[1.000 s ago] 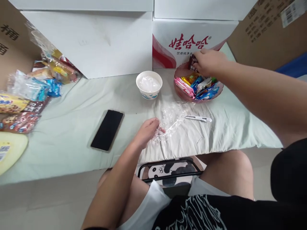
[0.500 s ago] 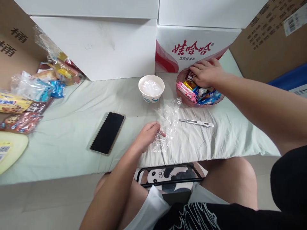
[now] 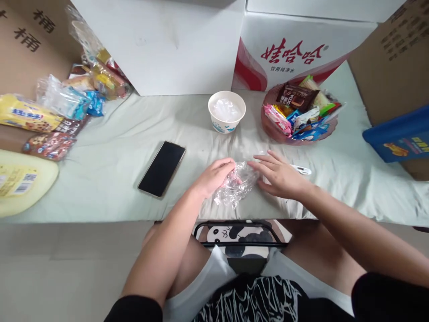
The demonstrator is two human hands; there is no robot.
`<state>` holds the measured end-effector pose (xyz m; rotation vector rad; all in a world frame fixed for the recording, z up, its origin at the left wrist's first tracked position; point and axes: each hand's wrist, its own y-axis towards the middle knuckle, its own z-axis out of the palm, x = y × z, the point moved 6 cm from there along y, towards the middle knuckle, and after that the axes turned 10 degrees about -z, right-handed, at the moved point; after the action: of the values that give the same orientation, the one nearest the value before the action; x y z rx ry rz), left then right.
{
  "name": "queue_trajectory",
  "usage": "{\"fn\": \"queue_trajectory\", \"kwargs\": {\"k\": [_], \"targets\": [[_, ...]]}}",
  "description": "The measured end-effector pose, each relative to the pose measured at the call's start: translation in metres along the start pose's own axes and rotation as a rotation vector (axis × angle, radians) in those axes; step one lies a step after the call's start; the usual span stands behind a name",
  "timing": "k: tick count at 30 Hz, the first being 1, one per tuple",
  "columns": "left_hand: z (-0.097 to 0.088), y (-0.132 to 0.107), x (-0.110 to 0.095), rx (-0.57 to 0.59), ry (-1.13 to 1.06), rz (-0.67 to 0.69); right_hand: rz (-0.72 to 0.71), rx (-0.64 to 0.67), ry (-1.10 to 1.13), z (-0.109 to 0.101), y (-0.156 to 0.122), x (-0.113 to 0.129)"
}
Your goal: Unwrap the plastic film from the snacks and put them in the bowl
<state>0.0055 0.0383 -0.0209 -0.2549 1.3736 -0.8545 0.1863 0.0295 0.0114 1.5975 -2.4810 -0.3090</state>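
Note:
A crumpled clear plastic bag [image 3: 234,192] lies near the front edge of the cloth-covered surface. My left hand [image 3: 217,176] is closed on the bag, its fingers partly showing through the film. At the bag's right side is my right hand [image 3: 279,176], fingers apart, the tips at the plastic; whether they touch it I cannot tell. A white pen [image 3: 303,170] is partly hidden behind my right hand. Farther back stands a pink bowl [image 3: 268,127] heaped with wrapped snacks [image 3: 298,98]. A paper bowl [image 3: 224,127] with clear plastic inside is left of it.
A black phone [image 3: 161,169] lies left of my left hand. Packaged snacks [image 3: 50,145] and a pale yellow container [image 3: 33,179] are at the far left. White cartons [image 3: 181,49] line the back. A blue package [image 3: 398,136] leans at the right.
My right hand has come out of the pink snack bowl and down to the plastic bag. My left hand keeps hold of the bag. The camera view has shifted.

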Motion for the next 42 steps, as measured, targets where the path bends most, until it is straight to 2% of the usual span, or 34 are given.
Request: {"fn": "queue_trajectory", "kwargs": {"k": [3,7,9,11,15,18,21,23,25,26,27,28,30,32,34,38,40,42], "targets": [[-0.010,0.000,0.001,-0.060,0.015,0.030,0.133,-0.133,-0.133,0.011,-0.018,0.009],[-0.026,0.002,-0.003,-0.215,-0.064,0.087,0.269,-0.294,-0.218,0.002,-0.034,0.015],[-0.033,0.002,-0.007,-0.314,-0.092,0.101,0.322,-0.328,-0.204,-0.001,-0.040,0.017],[-0.039,0.001,-0.012,-0.390,-0.095,0.105,0.315,-0.355,-0.181,-0.005,-0.042,0.019],[-0.048,0.003,-0.020,-0.464,-0.076,0.088,0.136,-0.474,-0.132,-0.019,-0.046,0.031],[-0.059,0.009,-0.022,-0.492,-0.067,0.089,0.096,-0.464,-0.049,-0.022,-0.049,0.033],[-0.072,0.009,-0.021,-0.504,-0.058,0.121,0.249,-0.360,0.049,-0.012,-0.051,0.024],[-0.076,-0.003,-0.023,-0.602,0.019,0.263,0.390,-0.318,0.110,-0.005,-0.053,0.017],[-0.070,-0.034,-0.029,-0.864,0.236,0.592,0.517,-0.328,0.178,0.000,-0.054,0.011],[-0.057,-0.052,-0.032,-0.962,0.395,0.807,0.574,-0.341,0.216,0.002,-0.054,0.008],[-0.037,-0.062,-0.031,-0.915,0.562,0.973,0.626,-0.356,0.253,0.003,-0.055,0.005],[-0.015,-0.061,-0.026,-0.755,0.750,0.999,0.669,-0.369,0.287,0.004,-0.055,0.003],[0.016,-0.051,-0.012,-0.502,1.035,0.890,0.706,-0.390,0.337,0.004,-0.054,0.001],[0.027,-0.043,-0.004,-0.404,1.122,0.789,0.664,-0.413,0.341,0.002,-0.052,0.001],[0.020,-0.041,-0.009,-0.406,1.019,0.759,0.562,-0.415,0.316,0.001,-0.050,0.002],[-0.018,-0.043,-0.020,-0.446,0.628,0.648,0.359,-0.351,0.299,0.007,-0.046,0.006],[-0.031,-0.044,-0.021,-0.432,0.496,0.595,0.335,-0.352,0.338,0.008,-0.045,0.004],[-0.037,-0.044,-0.020,-0.404,0.429,0.560,0.352,-0.401,0.424,0.006,-0.045,0.002]]}}
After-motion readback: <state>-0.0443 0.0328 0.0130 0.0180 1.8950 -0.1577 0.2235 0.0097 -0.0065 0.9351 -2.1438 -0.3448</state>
